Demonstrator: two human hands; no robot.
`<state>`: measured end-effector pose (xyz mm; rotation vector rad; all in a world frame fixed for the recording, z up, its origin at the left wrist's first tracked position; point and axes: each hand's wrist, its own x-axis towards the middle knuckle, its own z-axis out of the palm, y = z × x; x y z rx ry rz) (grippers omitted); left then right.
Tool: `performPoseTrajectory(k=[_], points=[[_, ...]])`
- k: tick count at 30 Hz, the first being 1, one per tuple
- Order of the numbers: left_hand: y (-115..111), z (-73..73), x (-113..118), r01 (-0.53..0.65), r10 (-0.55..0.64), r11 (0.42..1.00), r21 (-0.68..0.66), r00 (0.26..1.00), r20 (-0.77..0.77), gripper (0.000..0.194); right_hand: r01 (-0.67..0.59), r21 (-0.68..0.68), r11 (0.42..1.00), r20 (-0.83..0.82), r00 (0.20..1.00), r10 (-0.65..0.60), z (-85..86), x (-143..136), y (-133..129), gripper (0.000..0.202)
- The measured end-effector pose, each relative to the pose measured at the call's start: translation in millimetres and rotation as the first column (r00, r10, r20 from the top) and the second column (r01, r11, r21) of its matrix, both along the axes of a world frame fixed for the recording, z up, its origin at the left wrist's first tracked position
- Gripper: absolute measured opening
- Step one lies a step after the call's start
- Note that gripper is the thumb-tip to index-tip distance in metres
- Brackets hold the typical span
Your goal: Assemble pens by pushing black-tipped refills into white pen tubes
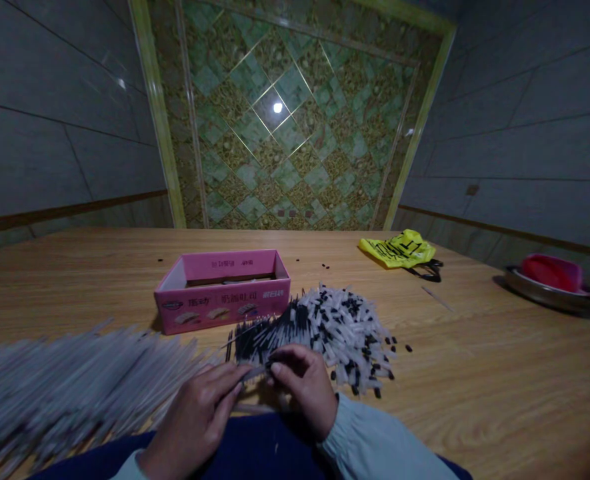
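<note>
My left hand (199, 410) pinches a thin translucent stick (255, 372) between thumb and fingers, in front of me near the table's edge. At the stick's far end, my right hand (302, 383) has its thumb and fingertips closed; any small part between them is too dark to make out. Just beyond both hands lies a bundle of thin black sticks (259, 337). Touching that bundle on the right is a heap of short clear caps (347, 327), many with black ends. A wide pile of long clear thin sticks (75, 383) spreads to the left of my left hand.
Behind the piles stands a pink open box (225, 307) with something lying inside. Further back right are a yellow bag (399, 250) with black print and a metal pan (545, 290) holding a red item (549, 272). Small black bits dot the wooden table (475, 360).
</note>
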<state>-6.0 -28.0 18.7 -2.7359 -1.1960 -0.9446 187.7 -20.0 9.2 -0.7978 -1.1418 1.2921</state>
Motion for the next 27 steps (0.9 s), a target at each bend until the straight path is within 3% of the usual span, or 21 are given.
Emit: performPoseTrajectory(k=[15, 21, 27], points=[[1.3, -3.1, 1.2, -0.017, 0.017, 0.998, 0.060, 1.000, -0.004, 0.030, 0.039, 0.021, 0.999, 0.088, 0.995, -0.040, 0.2, -0.2, -2.1, 0.021], [2.0, -6.1, 1.7, -0.014, 0.016, 0.997, 0.071, 1.000, -0.024, 0.031, 0.124, 0.165, 0.978, 0.373, 0.911, -0.178, 1.8, 3.1, -3.1, 0.017], [1.6, -5.4, 1.8, 0.009, -0.008, 0.999, 0.040, 0.999, -0.040, 0.033, 0.063, 0.224, 0.973, 0.567, 0.804, -0.182, -2.4, 9.4, -2.5, 0.042]])
